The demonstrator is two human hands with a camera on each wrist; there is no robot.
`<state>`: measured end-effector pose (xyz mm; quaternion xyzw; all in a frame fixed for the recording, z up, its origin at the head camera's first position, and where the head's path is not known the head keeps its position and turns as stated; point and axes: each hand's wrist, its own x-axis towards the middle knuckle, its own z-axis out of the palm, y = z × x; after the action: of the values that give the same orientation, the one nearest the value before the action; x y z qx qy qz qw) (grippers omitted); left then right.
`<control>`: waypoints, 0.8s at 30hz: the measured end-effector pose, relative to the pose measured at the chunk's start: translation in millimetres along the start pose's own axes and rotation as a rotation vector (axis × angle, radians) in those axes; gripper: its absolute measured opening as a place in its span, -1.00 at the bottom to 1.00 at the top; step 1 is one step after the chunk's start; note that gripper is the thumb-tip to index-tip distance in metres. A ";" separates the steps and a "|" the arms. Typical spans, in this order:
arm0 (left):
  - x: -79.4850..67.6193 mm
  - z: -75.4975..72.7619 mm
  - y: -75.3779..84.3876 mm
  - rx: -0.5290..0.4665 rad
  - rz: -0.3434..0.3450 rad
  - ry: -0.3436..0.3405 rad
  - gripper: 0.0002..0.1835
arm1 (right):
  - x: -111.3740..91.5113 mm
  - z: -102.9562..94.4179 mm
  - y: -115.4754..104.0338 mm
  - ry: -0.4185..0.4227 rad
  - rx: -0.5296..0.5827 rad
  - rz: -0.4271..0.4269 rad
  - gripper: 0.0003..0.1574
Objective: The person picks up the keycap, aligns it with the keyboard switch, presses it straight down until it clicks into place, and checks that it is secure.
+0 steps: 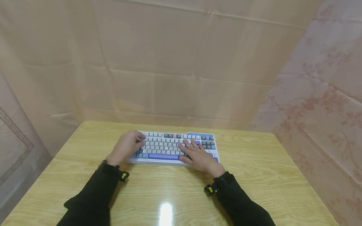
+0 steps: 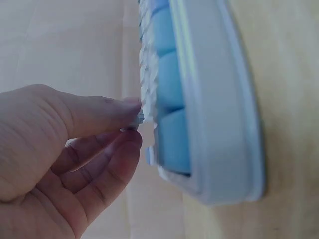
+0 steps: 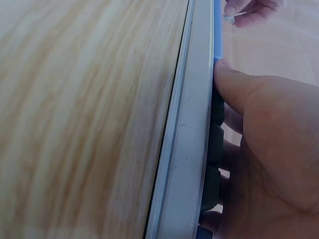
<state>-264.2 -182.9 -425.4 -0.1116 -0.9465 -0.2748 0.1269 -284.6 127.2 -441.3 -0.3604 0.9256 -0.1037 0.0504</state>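
A white-cased keyboard [image 1: 158,161] with white, grey, blue and purple keys lies on the wooden table. Over its left end, my left hand [image 1: 126,145] pinches a small keycap [image 2: 133,123] between thumb and forefinger. The left wrist view shows that keycap beside the key rows, just above a gap near the blue bottom-row keys [image 2: 173,82]. My right hand [image 1: 199,157] rests spread over the right half of the keys, fingers extended. Seen from the right wrist, its thumb [image 3: 234,82] lies by the purple-blue space bar [image 3: 217,30], above dark keys.
The wooden table [image 1: 167,188] extends on all sides of the keyboard, with a bright reflection at its front. A beige cloth [image 1: 158,62] hangs behind it, and a floral pink cloth [image 1: 316,103] hangs at the right. Black straps with small cameras sit on both wrists.
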 end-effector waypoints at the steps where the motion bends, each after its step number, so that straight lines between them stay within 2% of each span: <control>1: 1.6 -1.0 -1.8 0.006 0.006 0.010 -0.82 | -0.4 0.2 -0.2 0.000 0.002 -0.001 -0.22; 7: 9.8 -1.1 -10.9 0.053 0.044 0.048 -0.85 | -2.0 1.9 -2.8 0.000 0.008 -0.015 -0.22; 16: 14.3 3.2 -14.5 0.097 0.040 0.001 -0.80 | -0.6 -1.1 -2.8 0.014 -0.026 -0.018 -0.22; 24: 15.9 6.2 -17.1 0.155 0.127 0.006 -0.78 | -0.1 -1.0 -1.0 0.001 -0.011 -0.004 -0.22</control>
<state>-285.1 -191.4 -434.0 -0.1602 -0.9557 -0.1924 0.1550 -284.0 126.7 -440.1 -0.3627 0.9254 -0.0991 0.0479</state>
